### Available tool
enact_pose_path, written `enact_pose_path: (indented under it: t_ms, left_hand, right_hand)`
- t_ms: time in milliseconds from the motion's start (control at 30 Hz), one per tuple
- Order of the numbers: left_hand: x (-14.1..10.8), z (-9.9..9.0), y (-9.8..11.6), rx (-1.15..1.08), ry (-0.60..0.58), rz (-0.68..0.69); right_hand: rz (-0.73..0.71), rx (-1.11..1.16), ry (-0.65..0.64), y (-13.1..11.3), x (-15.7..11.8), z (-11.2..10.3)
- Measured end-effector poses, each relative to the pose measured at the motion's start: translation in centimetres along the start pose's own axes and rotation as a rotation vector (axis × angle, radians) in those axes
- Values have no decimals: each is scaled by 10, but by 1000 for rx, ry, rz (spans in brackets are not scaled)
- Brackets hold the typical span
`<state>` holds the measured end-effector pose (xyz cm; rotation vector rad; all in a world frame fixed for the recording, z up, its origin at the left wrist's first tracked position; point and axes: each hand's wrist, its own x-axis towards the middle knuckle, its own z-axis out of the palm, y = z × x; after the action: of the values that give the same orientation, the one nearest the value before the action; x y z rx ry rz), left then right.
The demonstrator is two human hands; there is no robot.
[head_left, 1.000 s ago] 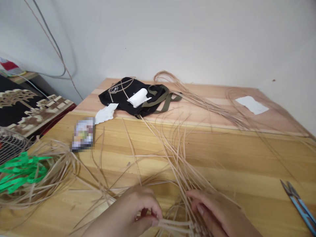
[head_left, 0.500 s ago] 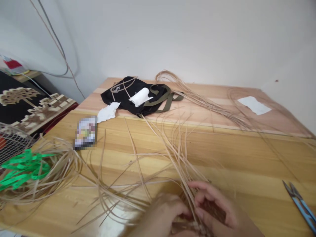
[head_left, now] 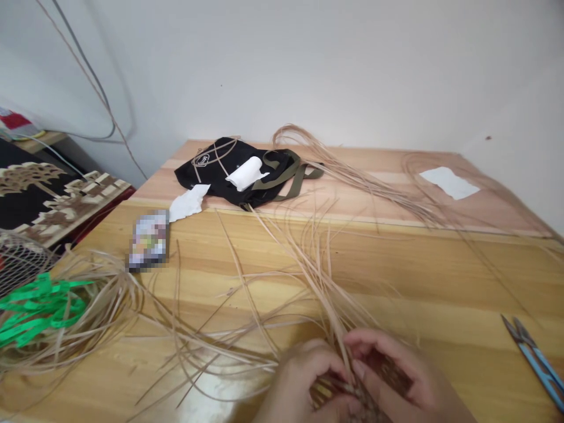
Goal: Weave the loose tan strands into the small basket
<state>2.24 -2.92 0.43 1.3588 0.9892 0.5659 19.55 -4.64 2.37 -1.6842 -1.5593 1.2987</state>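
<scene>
apparently worked cane strands (head_left: 324,298) into a woven piece (head_left: 365,412), finger-pinching it with left hand (head_left: 298,374) and right hand (head_left: 415,371); next probably needed even tension.

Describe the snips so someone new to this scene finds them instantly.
Start at the yellowish wooden table, then move right past the person's right hand to the edge of the picture. The blue-handled snips lie there, dark blades pointing away from the person. Unlike the thin tan strips strewn over the table, they are a bladed tool.
</scene>
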Motion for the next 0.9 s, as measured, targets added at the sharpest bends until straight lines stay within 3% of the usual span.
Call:
enact_pose_path:
  t_ms: [100,200,300,567,733,900]
  left_hand:
    - [0,0,3,15,4,18]
    - [1,0,9,23,5,-53]
    - [3,0,12,-9,-1,-131]
    - [1,0,0,-104,-63,-262]
    - [5,1,-1,-175,-31,-268]
    - [10,2,3,-324,-88,-355]
  right_hand:
    - [-14,-13,-16,-5,1,-1]
    - [-73,-27,7,-10,2,-3]
    - [-104,5,-47,-15,3,-3]
    - [-11,102,-153,-12,10,-2]
    - [28,77,-56,-10,11,-3]
    - [113,51,21,-9,10,-4]
